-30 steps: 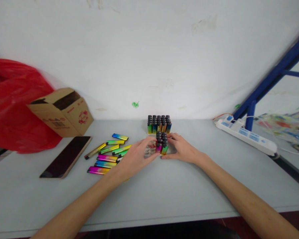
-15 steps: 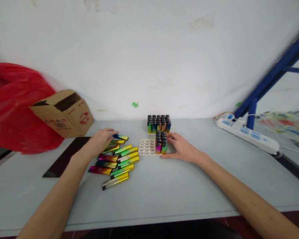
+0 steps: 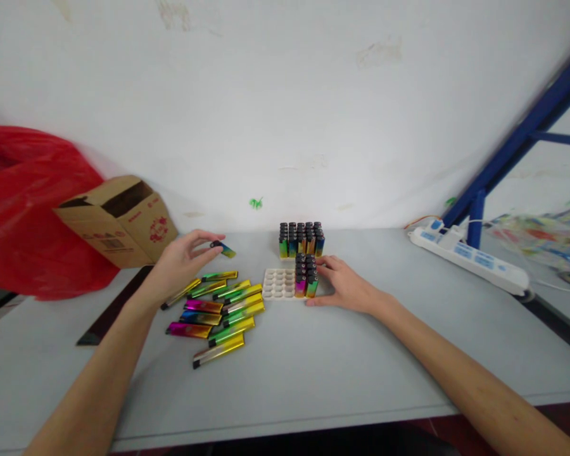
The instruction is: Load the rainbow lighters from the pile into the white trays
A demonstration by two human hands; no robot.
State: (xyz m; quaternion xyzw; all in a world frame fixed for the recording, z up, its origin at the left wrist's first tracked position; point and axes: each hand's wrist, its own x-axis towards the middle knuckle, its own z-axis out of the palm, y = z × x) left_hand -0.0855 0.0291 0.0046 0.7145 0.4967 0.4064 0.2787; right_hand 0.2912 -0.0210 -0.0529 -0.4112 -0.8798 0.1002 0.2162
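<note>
Above the table at left, my left hand point(image 3: 180, 261) pinches the black-topped end of a blue-and-yellow lighter point(image 3: 225, 249), tilted in the air. A loose group of shiny lighters point(image 3: 218, 320), mostly yellow, green and magenta, lies on the table below and beside this hand. In the middle sits a white tray point(image 3: 278, 283) with rows of round holes. Its right columns hold upright lighters point(image 3: 306, 278) with black tops. My right hand point(image 3: 344, 284) braces the tray's right side, thumb at the front corner and fingers curled by the lighters farther back.
Behind the tray stands a full block of upright lighters point(image 3: 301, 242). At left are an open cardboard box point(image 3: 123, 221), a red plastic bag point(image 3: 33, 215) and a dark flat panel point(image 3: 116, 307). A white power strip point(image 3: 470, 258) lies at right by a blue metal frame point(image 3: 475, 218).
My left hand has lifted the blue-and-yellow lighter off the table from the far end of the group. Some loose lighters near it have shifted. My right hand has stayed at the tray.
</note>
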